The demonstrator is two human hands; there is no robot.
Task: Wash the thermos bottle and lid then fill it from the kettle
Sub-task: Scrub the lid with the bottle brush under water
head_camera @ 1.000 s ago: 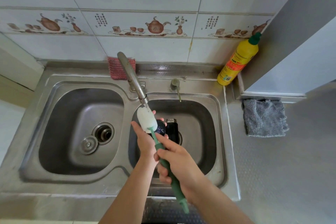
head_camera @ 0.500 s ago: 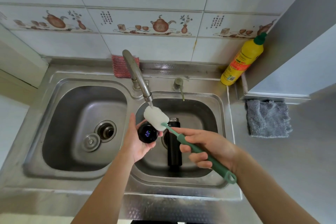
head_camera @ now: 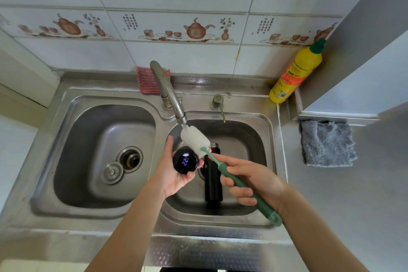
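Over the right basin of the sink (head_camera: 273,139), the left hand (head_camera: 174,172) cups the black lid (head_camera: 185,159), fingers curled round its rim and its lit display facing up, while the right hand (head_camera: 249,185) is wrapped round the green handle of the sponge brush (head_camera: 195,138), whose white head sits under the faucet (head_camera: 170,95) and touches the lid's far edge. The thermos bottle (head_camera: 213,181) lies in that basin, just right of the lid. Wet, the smooth lid will likely be slippery and light (electronics inside, so probably best not knocked); holding it by the rim seems safest, as does taking the stiff, heavier bottle round its middle.
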